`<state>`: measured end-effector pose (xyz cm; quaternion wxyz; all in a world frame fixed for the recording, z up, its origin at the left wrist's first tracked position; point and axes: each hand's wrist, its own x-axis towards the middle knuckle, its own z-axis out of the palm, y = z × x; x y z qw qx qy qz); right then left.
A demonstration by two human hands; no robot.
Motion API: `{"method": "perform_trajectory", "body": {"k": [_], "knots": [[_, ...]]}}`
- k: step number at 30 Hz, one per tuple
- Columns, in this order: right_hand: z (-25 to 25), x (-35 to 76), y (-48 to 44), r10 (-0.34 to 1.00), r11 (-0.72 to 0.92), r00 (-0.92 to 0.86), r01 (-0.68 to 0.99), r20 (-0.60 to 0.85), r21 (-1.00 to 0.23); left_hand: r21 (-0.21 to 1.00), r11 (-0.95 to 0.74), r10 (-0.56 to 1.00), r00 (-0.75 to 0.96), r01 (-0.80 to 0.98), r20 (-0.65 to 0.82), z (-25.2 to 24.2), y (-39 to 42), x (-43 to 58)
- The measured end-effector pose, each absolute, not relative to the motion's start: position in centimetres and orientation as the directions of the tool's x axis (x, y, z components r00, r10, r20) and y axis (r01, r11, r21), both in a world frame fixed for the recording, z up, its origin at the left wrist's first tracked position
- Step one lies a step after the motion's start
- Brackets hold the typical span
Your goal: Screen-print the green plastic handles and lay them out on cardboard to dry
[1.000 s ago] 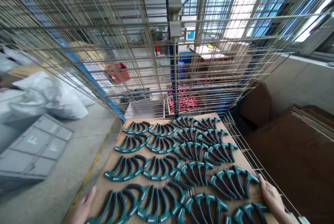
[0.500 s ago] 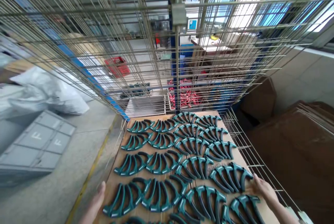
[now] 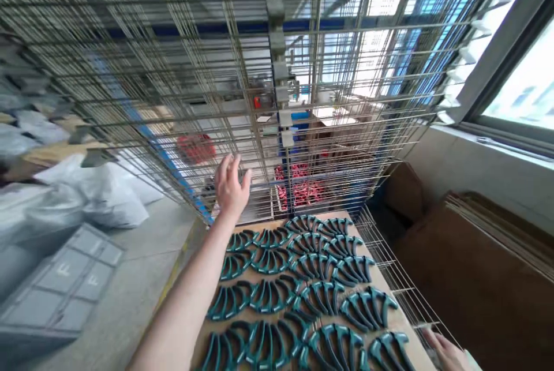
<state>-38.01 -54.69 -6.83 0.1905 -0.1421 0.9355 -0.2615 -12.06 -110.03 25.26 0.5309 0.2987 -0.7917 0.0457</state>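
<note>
My left hand (image 3: 230, 184) is raised and stretched forward, fingers open, right at the wire grid shelves (image 3: 186, 100) of the rack. It holds nothing. A cardboard sheet (image 3: 381, 284) lies on the low wire shelf below, covered with several rows of dark green curved plastic handles (image 3: 303, 284). My right hand (image 3: 448, 352) rests at the sheet's near right corner, only partly in view at the bottom edge; its fingers seem spread on the wire shelf edge.
White filled sacks (image 3: 82, 198) and grey plastic crates (image 3: 56, 284) stand on the floor to the left. Flat brown cardboard (image 3: 485, 267) is stacked on the right under a window. Red parts in a bin (image 3: 300, 189) show behind the rack.
My left hand left the sheet's near left edge and rose forward to the wire rack. The sheet with handles sits farther in, and the view tilted up.
</note>
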Motion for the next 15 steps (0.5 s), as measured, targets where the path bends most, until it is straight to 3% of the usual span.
{"method": "perform_trajectory", "body": {"k": [2,5,9,15], "knots": [[-6.4,-36.2,-53.6,-0.441,0.788,-0.81,-0.144,-0.387,-0.598,0.206,0.823,-0.401,-0.286,-0.529,0.87,29.7,-109.8,-15.0],[-5.9,-33.1,-51.3,-0.483,0.771,-0.764,-0.141,-0.427,-0.621,0.247,0.801,-0.475,-0.327,-0.545,0.817,32.6,-109.7,-17.1],[-6.2,-28.5,-47.3,-0.48,0.776,-0.757,-0.131,-0.444,-0.617,0.287,0.768,-0.541,-0.34,-0.573,0.769,32.8,-108.0,-16.5],[-8.6,-21.3,-44.5,-0.517,0.786,-0.69,-0.151,-0.505,-0.599,0.243,0.76,-0.567,-0.433,-0.603,0.701,29.7,-99.4,-10.0]]}}
